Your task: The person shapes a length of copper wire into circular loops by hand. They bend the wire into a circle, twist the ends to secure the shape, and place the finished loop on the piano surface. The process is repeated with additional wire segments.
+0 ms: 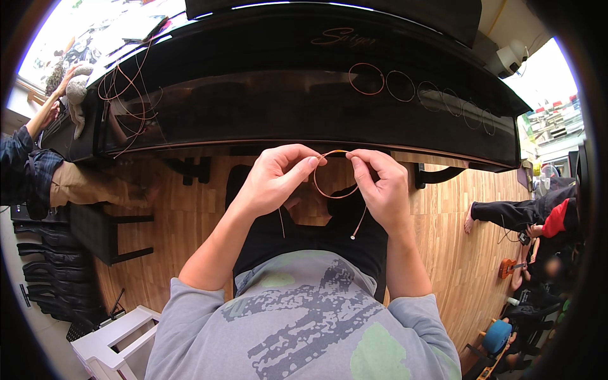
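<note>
In front of my body, both hands hold one thin copper-coloured guitar string (335,197) bent into a round loop. My left hand (273,178) pinches the loop's upper left between thumb and forefinger. At its upper right, my right hand (384,189) pinches it the same way. One loose end hangs below my left hand. The other hangs under my right hand and carries a small pale ball end (353,237). Beyond my hands, several coiled strings (366,94) lie in a row at the right of a glossy black piano (253,117). Loose, uncoiled strings (130,101) spread over its left part.
A person in a plaid shirt (38,161) is at the left, near a black bench (95,231). A white stool (117,342) stands at lower left. To the right, other people sit on the wooden floor (443,253) by a small orange ukulele (506,268).
</note>
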### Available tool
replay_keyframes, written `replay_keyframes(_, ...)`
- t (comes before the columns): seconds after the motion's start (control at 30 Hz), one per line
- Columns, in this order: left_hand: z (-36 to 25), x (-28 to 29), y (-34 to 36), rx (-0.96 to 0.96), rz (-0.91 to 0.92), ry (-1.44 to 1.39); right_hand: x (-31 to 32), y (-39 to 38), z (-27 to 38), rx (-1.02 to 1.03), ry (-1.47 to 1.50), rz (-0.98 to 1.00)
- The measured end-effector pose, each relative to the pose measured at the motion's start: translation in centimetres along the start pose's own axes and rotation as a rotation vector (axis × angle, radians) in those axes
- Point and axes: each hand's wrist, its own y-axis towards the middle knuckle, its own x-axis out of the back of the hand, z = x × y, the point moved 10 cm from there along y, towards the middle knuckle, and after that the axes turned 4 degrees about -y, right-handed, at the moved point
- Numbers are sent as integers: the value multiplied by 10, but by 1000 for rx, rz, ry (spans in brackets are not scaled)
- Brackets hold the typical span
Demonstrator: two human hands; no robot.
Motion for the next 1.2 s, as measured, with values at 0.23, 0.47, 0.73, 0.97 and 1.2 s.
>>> replay_keyframes(0.23, -16, 19, -8, 14, -92, 81, 15, 3, 13, 185, -216, -139)
replay_keyframes(0.47, -1, 25, -28, 102, 250, 265, 32, 2, 11, 243, -364, -270)
replay_keyframes(0.73, -19, 44, -23, -134, -159, -394, 25, -8, 26, 334, -456, -356)
replay_keyframes(0.97, -71, 34, -36, -611, -497, 0, 17, -20, 43, 484, -592, -474)
replay_keyframes(1.2, -84, 23, -45, -713, -476, -80, 16, -15, 42, 468, -567, -481)
